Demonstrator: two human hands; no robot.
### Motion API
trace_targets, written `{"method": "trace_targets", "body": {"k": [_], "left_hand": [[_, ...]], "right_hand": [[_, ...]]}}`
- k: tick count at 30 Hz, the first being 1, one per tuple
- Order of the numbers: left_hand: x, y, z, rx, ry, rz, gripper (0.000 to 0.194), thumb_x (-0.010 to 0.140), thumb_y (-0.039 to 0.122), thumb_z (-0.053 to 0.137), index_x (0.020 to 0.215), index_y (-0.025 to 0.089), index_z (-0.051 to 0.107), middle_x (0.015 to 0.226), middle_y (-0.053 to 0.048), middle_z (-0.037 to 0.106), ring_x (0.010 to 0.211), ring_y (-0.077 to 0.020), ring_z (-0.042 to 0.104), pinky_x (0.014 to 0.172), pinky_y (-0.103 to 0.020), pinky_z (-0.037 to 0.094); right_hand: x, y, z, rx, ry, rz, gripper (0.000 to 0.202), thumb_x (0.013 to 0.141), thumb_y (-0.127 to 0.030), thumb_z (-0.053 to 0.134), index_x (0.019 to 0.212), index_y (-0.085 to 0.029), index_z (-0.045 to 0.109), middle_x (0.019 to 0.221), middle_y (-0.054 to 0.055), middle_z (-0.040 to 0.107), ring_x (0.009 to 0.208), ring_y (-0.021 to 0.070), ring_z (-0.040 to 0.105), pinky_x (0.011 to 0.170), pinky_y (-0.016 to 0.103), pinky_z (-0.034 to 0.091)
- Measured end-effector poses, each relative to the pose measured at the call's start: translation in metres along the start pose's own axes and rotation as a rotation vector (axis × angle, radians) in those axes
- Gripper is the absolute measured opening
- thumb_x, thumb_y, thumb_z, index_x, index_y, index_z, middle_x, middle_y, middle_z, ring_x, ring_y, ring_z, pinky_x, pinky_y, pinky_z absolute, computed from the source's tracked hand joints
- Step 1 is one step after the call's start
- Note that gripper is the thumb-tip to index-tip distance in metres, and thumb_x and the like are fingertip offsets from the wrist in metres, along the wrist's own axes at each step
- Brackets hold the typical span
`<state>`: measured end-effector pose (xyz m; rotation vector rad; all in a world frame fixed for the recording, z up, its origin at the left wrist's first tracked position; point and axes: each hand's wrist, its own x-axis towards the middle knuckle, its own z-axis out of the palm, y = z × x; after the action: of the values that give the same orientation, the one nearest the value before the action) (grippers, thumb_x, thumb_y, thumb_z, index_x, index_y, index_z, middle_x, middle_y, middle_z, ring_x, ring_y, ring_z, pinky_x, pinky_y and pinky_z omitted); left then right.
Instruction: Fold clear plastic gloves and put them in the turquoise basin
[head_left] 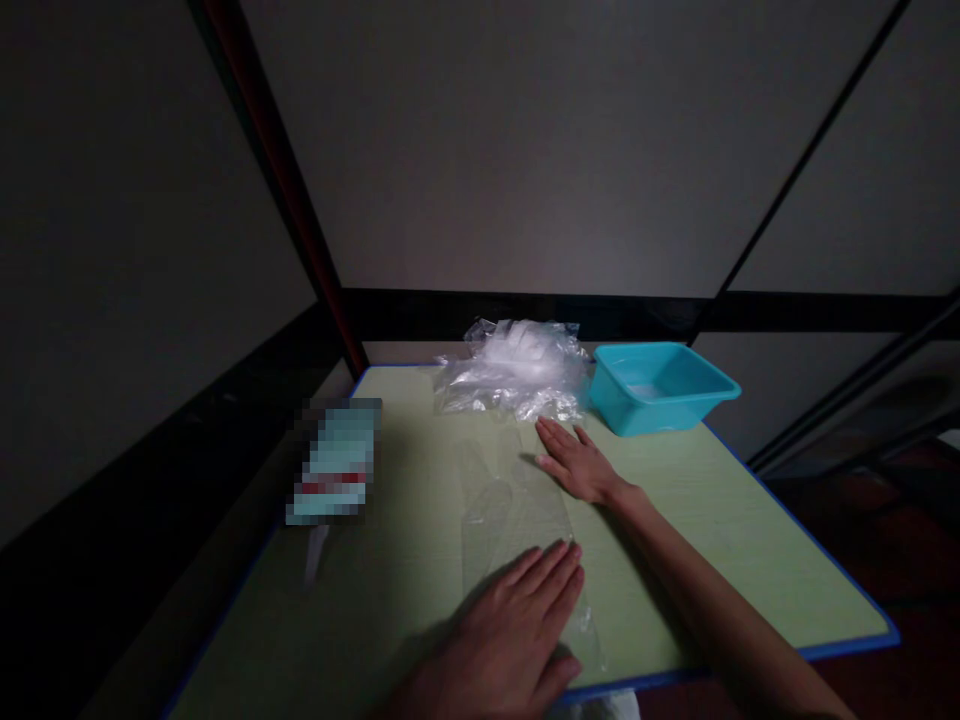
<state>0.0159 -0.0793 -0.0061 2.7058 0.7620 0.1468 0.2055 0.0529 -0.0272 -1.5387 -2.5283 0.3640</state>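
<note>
Spread flat over the middle of the table is a thin, see-through plastic piece (517, 530); its rounded lobes look like those of a disposable glove. My left hand (521, 620) lies over its near part, fingers stretched out together and thumb apart. Farther off, my right hand (581, 465) rests palm down at its upper right edge, fingers extended and thumb spread. Neither hand grips anything. Just beyond my right fingertips is a crumpled heap of clear plastic (517, 370). Part of the flat plastic is hidden under my left hand.
A turquoise plastic basin (656, 390) stands at the back right of the pale green table (405, 600), which has a blue edge. On the left is a pixelated pale teal item (337, 455) with a red band. Dark-trimmed wall panels (517, 150) rise behind.
</note>
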Motion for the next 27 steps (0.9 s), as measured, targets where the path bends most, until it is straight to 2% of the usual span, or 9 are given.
{"method": "trace_targets", "body": {"k": [3,5,7,11,16,22,27], "left_hand": [[0.0,0.0,0.002,0.0,0.011,-0.004,0.058,0.089,0.042,0.029,0.137,0.015,0.011,0.145,-0.005,0.007,0.131,-0.0178,0.006,0.107,-0.03,0.008],[0.0,0.0,0.003,0.006,0.015,-0.004,0.058,0.089,0.043,0.029,0.137,0.015,0.011,0.145,-0.005,0.007,0.131,-0.0174,0.006,0.107,-0.03,0.008],[0.0,0.0,0.004,0.013,0.022,0.0,0.059,0.088,0.043,0.029,0.137,0.015,0.012,0.145,-0.005,0.008,0.131,-0.0177,0.006,0.107,-0.031,0.009],[0.0,-0.002,0.006,0.023,0.033,0.008,0.06,0.088,0.043,0.032,0.137,0.014,0.013,0.145,-0.006,0.009,0.131,-0.0187,0.007,0.106,-0.032,0.01],[0.0,-0.002,0.009,0.019,0.048,0.007,0.06,0.087,0.042,0.033,0.137,0.014,0.013,0.144,-0.006,0.009,0.131,-0.0183,0.007,0.106,-0.031,0.008],[-0.001,-0.002,0.007,0.0,0.042,0.005,0.06,0.088,0.047,0.024,0.137,0.013,0.014,0.144,-0.007,0.011,0.131,-0.0174,0.009,0.106,-0.031,0.01],[0.0,-0.002,0.005,-0.018,0.026,0.004,0.061,0.088,0.047,0.026,0.137,0.014,0.012,0.144,-0.007,0.01,0.131,-0.0177,0.008,0.106,-0.032,0.011]], "right_hand": [[-0.002,0.003,-0.003,0.172,0.039,-0.01,0.063,0.088,-0.054,0.013,0.138,-0.015,0.014,0.142,0.009,0.015,0.13,0.021,0.01,0.104,0.047,0.009],[-0.008,0.005,-0.008,0.27,0.04,-0.07,0.06,0.089,-0.051,0.012,0.138,-0.016,0.015,0.142,0.008,0.015,0.13,0.0206,0.01,0.104,0.048,0.01],[-0.02,0.004,-0.015,0.299,0.032,-0.156,0.055,0.09,-0.048,0.015,0.136,-0.02,0.021,0.142,0.007,0.018,0.13,0.0208,0.011,0.104,0.049,0.011],[-0.05,-0.005,-0.024,0.271,0.033,-0.304,0.045,0.09,-0.044,0.027,0.129,-0.023,0.037,0.141,0.005,0.022,0.129,0.0217,0.018,0.103,0.046,0.016],[-0.075,-0.02,-0.022,0.172,0.001,-0.365,0.042,0.089,-0.044,0.032,0.125,-0.026,0.044,0.144,0.003,0.014,0.13,0.0254,0.012,0.102,0.05,0.012],[-0.077,-0.022,-0.009,0.124,0.017,-0.347,0.043,0.088,-0.047,0.03,0.121,-0.027,0.048,0.144,0.004,0.013,0.13,0.0281,0.009,0.1,0.055,0.01],[-0.077,-0.018,-0.006,0.102,0.033,-0.338,0.042,0.087,-0.048,0.031,0.121,-0.028,0.049,0.143,0.003,0.016,0.13,0.0269,0.009,0.101,0.054,0.011]]}}
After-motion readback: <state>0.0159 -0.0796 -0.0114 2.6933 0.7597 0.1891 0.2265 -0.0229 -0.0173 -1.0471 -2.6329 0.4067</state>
